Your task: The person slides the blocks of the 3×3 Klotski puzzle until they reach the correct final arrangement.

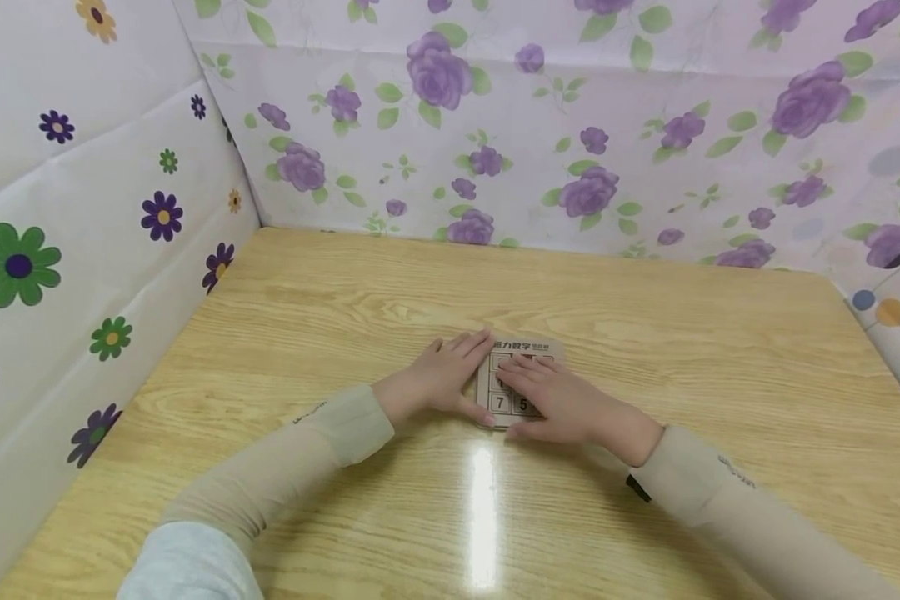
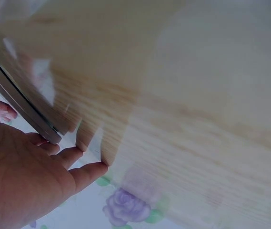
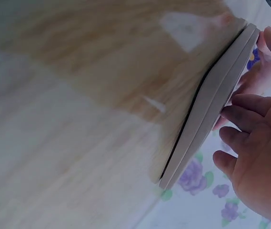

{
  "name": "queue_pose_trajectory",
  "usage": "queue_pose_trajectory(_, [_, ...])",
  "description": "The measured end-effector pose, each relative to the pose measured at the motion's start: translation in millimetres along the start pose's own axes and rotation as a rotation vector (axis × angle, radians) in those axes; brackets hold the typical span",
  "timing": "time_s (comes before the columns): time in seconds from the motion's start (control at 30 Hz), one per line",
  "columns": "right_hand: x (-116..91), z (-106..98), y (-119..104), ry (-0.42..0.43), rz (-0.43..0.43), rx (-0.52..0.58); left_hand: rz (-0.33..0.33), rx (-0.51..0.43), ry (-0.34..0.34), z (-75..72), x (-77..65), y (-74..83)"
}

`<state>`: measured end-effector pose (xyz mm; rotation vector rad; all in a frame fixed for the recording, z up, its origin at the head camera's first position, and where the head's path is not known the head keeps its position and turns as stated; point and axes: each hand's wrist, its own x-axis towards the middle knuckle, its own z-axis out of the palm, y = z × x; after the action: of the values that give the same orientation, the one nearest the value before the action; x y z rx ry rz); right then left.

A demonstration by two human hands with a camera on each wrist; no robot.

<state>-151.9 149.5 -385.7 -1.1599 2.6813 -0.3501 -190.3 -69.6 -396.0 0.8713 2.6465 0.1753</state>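
A flat number sliding puzzle [image 1: 500, 403] with printed characters along its far edge lies on the wooden table. My left hand [image 1: 446, 379] is at its left side, the fingers along that edge and the thumb near the front corner. Over the tiles lies my right hand [image 1: 562, 402], fingertips on the upper rows and thumb at the near edge; it hides much of the right side. In the left wrist view, fingers of the left hand [image 2: 25, 176] extend past the board's side [image 2: 18, 100]. The right wrist view shows the right hand [image 3: 264, 143] with fingers extended over the puzzle's edge [image 3: 211, 105].
The glossy wooden table [image 1: 330, 292] reaches back to a floral cloth [image 1: 390, 83] with purple roses. A second cloth [image 1: 60, 200] with printed flowers borders the left side. A small dark object [image 1: 637, 488] shows under the right sleeve.
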Motion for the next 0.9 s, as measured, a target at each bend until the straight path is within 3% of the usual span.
queue_pose_trajectory(0.23, [-14, -5, 14, 0.065, 0.039, 0.055, 0.001, 0.016, 0.004, -2.2, 1.3, 0.7])
queue_pose_trajectory(0.5, [-32, -6, 25, 0.076, 0.088, 0.025, 0.007, 0.016, 0.004, -1.4, 0.5, 0.2])
queue_pose_trajectory(0.9, [-36, -5, 24, 0.087, 0.096, 0.001, 0.008, 0.003, -0.006, -1.5, 0.0, 1.1])
